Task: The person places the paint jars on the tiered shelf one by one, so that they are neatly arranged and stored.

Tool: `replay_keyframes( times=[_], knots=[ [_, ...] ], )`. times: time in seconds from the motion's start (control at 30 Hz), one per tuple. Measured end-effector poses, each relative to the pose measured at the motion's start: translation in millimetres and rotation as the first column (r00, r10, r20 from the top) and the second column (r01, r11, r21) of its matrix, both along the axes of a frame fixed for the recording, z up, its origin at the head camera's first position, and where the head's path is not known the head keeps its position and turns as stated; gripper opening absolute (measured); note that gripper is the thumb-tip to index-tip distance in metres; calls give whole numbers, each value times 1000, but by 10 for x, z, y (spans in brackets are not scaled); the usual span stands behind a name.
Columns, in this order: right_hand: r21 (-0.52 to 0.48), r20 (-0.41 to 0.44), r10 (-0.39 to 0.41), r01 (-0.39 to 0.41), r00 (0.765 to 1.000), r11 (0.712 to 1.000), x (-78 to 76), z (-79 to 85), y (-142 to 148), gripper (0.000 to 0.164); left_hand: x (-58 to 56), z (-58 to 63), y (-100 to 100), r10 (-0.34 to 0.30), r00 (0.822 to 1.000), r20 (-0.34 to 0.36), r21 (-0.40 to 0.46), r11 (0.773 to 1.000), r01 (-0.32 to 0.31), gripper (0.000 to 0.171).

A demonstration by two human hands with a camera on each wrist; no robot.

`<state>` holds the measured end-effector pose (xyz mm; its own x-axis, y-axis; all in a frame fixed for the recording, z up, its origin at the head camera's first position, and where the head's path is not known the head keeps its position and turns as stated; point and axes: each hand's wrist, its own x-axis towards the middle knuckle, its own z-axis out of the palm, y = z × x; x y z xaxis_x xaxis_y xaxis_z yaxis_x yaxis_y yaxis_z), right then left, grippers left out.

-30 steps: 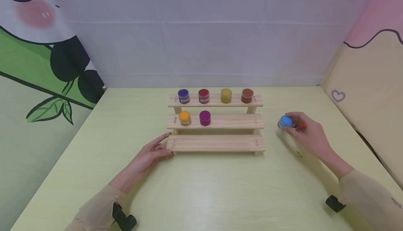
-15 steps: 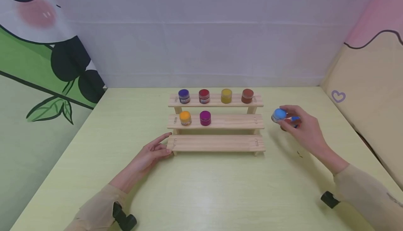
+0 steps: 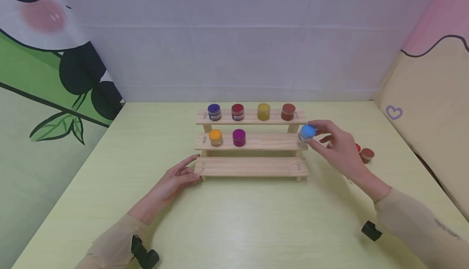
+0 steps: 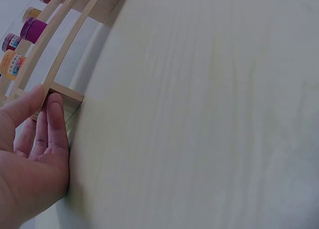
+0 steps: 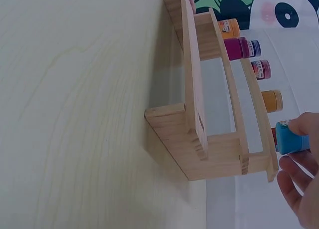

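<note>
A three-step wooden rack [image 3: 253, 166] stands mid-table. My left hand [image 3: 175, 182] grips the left end of its lowest step; in the left wrist view the thumb [image 4: 31, 103] lies on one side of the wood and the fingers on the other. Between thumb and fingertips, my right hand [image 3: 338, 149] pinches a light blue paint jar [image 3: 307, 133], slightly tilted, at the right end of the middle step. Whether the jar touches the wood cannot be told. An orange jar [image 3: 215, 137] and a purple jar [image 3: 239, 137] stand at the left of that step.
Along the top step stand a dark blue jar [image 3: 214, 112], a red jar [image 3: 237, 112], a yellow jar [image 3: 263, 112] and a brown jar [image 3: 288, 112]. Another brown jar [image 3: 367, 155] is on the table at right; a red one beside it is partly hidden by my right hand.
My right hand has carried the light blue jar leftward from the table's right side to the rack, uncovering the brown jar on the table. My left hand has stayed in place.
</note>
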<state>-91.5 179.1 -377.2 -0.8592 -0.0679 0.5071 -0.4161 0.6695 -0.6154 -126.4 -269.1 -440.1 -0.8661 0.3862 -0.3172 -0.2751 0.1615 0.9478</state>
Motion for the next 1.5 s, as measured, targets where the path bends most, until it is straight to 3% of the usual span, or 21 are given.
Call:
replay_keyframes(
  times=[0.2,0.4,0.87,1.5],
  knots=[
    [7,1,21,-21,1000,1000,-57,34,-140,49,7,4,-2,7,1000,6,-1,1000,-7,72],
    [18,54,47,-48,997,999,-109,69,-285,48,6,1,1,11,1000,4,-3,1000,-11,71],
    [-40,114,120,-116,986,992,-263,78,-621,44,19,17,0,23,1000,7,-2,1000,-23,71],
    [-67,159,166,-157,973,985,-356,-55,-793,41,23,21,1,17,1000,5,-12,1000,-17,71]
  ],
)
